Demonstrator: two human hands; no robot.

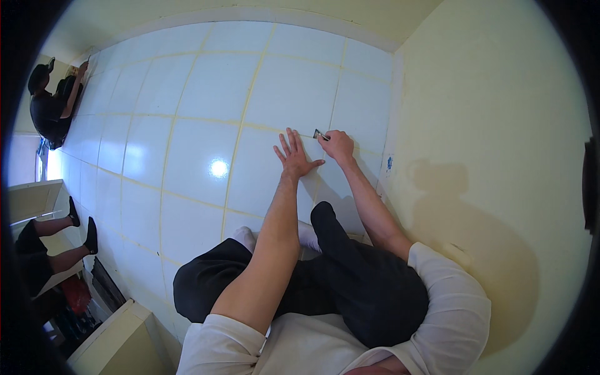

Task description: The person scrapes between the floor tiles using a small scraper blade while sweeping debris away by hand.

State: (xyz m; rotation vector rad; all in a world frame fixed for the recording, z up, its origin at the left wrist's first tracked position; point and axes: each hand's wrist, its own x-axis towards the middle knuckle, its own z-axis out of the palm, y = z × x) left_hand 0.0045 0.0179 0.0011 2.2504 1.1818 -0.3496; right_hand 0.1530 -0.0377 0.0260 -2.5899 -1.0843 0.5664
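Note:
My left hand lies flat on the glossy white floor tiles, fingers spread and holding nothing. Just to its right, my right hand is closed around a small scraper with a flat, dark metallic blade. The blade points left and rests at or close to a yellowish grout line between two tiles. Most of the scraper's handle is hidden inside my fist.
A cream wall rises close on my right, marked by a small blue patch. At far left another person crouches by the wall. A second person's legs extend near a cream cabinet at lower left.

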